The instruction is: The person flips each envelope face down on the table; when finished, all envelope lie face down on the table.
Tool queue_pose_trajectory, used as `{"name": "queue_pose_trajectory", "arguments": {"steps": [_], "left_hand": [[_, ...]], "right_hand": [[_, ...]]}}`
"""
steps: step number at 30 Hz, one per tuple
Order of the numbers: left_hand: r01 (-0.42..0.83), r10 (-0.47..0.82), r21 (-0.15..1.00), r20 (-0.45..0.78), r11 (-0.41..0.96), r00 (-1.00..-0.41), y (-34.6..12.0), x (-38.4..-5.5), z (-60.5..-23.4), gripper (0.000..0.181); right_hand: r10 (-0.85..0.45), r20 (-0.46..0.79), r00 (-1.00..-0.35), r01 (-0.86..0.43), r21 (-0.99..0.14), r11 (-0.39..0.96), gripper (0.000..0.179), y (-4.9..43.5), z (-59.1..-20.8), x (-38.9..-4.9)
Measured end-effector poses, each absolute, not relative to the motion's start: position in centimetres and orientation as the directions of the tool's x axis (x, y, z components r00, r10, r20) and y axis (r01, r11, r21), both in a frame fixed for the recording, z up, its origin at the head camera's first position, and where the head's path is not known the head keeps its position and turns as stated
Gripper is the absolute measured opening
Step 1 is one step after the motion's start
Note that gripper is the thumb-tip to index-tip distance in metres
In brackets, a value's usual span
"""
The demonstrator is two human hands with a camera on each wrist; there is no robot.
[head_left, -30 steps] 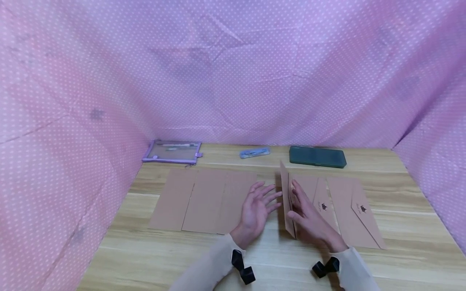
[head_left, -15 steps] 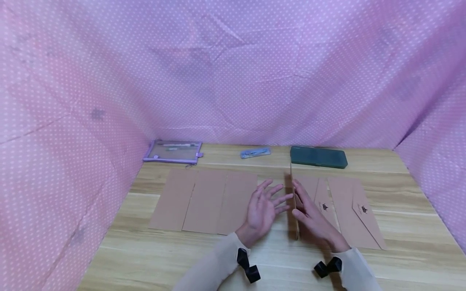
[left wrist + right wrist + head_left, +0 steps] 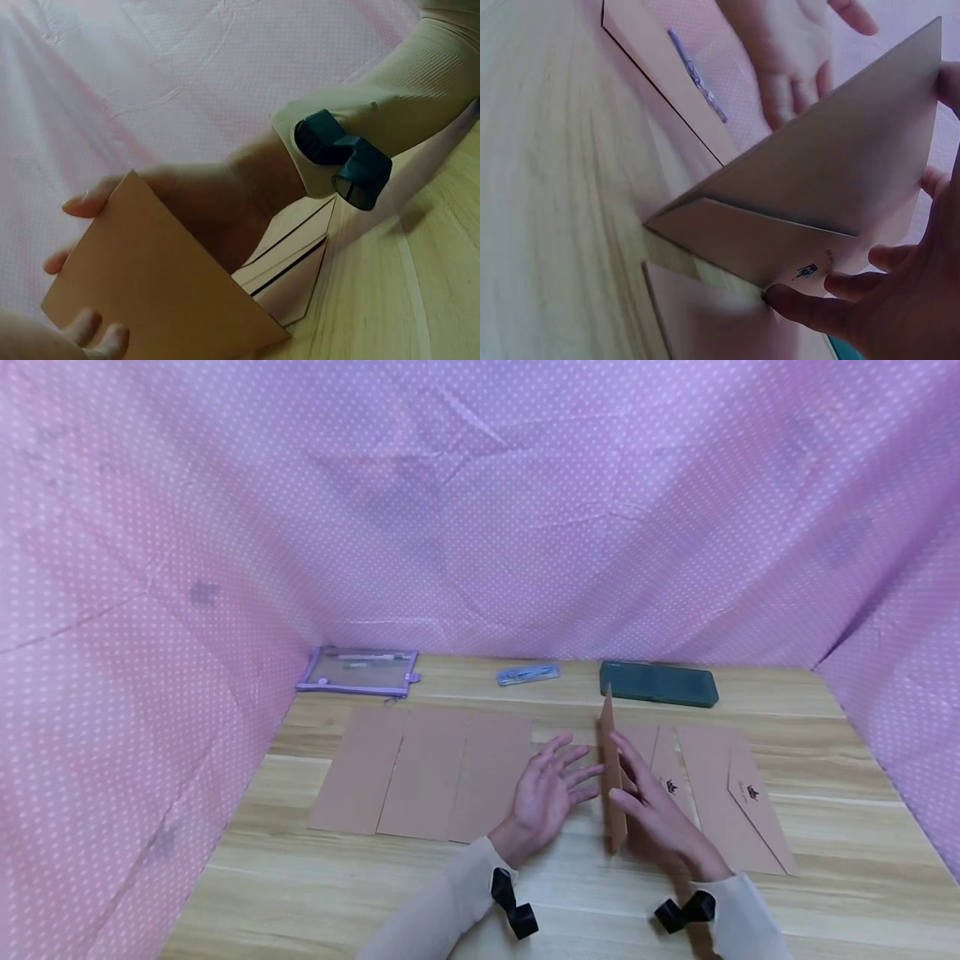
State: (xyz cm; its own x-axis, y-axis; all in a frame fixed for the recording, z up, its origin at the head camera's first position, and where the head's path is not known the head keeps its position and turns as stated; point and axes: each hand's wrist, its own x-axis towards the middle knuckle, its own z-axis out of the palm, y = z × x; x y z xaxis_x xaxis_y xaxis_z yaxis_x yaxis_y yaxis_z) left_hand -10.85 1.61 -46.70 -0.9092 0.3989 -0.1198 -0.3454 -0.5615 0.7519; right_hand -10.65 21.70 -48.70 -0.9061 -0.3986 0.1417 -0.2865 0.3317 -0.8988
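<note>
A brown paper envelope [image 3: 612, 777] stands on its edge on the table between my two hands. Its flap side, printed with a small crown, faces the right hand [image 3: 663, 818], whose spread, slightly bent fingers rest against it. No right finger shows on the plain face. My left hand [image 3: 542, 795] is open on the plain side, palm turned up. In the left wrist view, left fingers [image 3: 111, 341] overlap that face; I cannot tell how firmly they touch. Flap-up to the right lie a partly hidden envelope [image 3: 637, 735] and another envelope [image 3: 712, 793].
Several plain brown envelopes [image 3: 420, 772] lie in a row at the left. Along the back of the table [image 3: 285, 893] are a purple mesh pouch [image 3: 360, 672] with pens, a small blue case [image 3: 528, 673] and a dark green box [image 3: 660, 684]. Pink dotted cloth [image 3: 480, 543] surrounds it.
The upright envelope has shifted right, passing through an edge-on pose and turning its plain face less toward the left. My left hand has followed rightward; the right hand has moved slightly right.
</note>
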Motion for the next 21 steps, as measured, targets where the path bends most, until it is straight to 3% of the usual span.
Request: {"name": "queue_pose_trajectory", "arguments": {"steps": [8,21], "left_hand": [[-0.443,0.406,0.764,-0.259,-0.469,-0.876,1.6,-10.7,-47.8,0.063],[-0.496,0.434,0.737,-0.301,-0.459,-0.849,1.7,-10.6,-48.9,0.062]], "right_hand": [[-0.403,0.105,-0.909,-0.257,-0.904,0.343,0.076,22.6,-48.1,-10.6],[-0.366,0.085,-0.927,-0.226,-0.904,0.362,0.072,23.9,-47.8,-10.4]]}}
